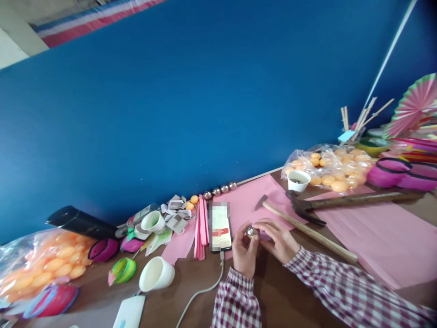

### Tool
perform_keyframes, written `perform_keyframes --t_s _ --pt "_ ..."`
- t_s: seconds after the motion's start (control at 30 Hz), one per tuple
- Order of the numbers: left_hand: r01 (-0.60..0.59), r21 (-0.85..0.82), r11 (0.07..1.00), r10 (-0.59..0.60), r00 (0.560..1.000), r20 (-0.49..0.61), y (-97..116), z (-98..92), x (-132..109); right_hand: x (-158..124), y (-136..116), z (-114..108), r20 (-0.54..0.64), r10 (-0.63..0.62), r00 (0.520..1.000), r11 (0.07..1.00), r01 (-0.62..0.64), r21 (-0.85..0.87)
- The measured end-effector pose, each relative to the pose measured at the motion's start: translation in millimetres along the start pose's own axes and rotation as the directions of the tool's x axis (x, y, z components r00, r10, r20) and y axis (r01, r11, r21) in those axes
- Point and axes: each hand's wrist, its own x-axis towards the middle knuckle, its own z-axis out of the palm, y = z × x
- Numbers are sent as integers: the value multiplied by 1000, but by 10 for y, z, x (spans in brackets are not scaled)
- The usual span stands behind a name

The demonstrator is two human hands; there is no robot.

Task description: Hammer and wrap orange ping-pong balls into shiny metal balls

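Both my hands meet low in the middle of the head view, over the brown table. My left hand (243,250) and my right hand (277,238) pinch a small silvery ball (251,232) between their fingertips. Pink paper (251,202) lies under and behind the hands. A phone (220,226) with a lit screen lies just left of my left hand, its cable running towards me. A row of several silvery balls (220,189) sits against the blue wall behind the phone.
Two hammers (303,228) (355,200) lie right of my hands on pink paper. Bags of orange balls (336,171) (41,266) sit at the back right and far left. White cups (156,274) (298,180), paper fans (414,102) and pink folded pieces crowd the table.
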Motion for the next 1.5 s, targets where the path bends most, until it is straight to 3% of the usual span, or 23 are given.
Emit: perform_keyframes --t_s 0.13,0.23,0.33,0.5,0.63,0.8,0.9,0.97,1.13,1.3,1.5 --pt "68 -146 987 -78 995 -62 -20 10 0 6 72 -237 21 -94 995 951 96 -296" --pt "69 -230 971 -90 992 -83 -44 10 14 -69 130 -460 -19 26 999 798 -32 -602" --pt "24 -190 981 -42 995 -90 -51 7 32 -177 199 -558 -8 153 988 633 -104 -767" --pt "-45 -61 997 38 993 -116 -5 28 12 -190 297 -493 23 265 964 502 -118 -857" --pt "-113 84 990 123 984 -126 -3 25 -16 -120 278 -451 75 289 954 470 -74 -879" --pt "-126 265 956 167 976 -138 -36 -40 -2 -119 193 -486 -98 296 950 411 -219 -885" --pt "-89 316 944 144 978 -154 -22 -60 11 -131 120 -545 -127 204 971 465 -210 -860" --pt "-54 329 943 117 978 -172 -8 -62 18 -140 57 -568 -150 70 986 535 -164 -829" --pt "-65 292 954 113 982 -151 -16 -73 34 -177 -72 -515 -86 -249 965 631 94 -770" --pt "-66 261 963 113 979 -169 -56 -91 47 -210 -80 -455 -27 -234 972 624 129 -771" --pt "-105 219 970 143 976 -167 -68 -97 54 -207 -71 -462 -141 -210 968 658 33 -752"
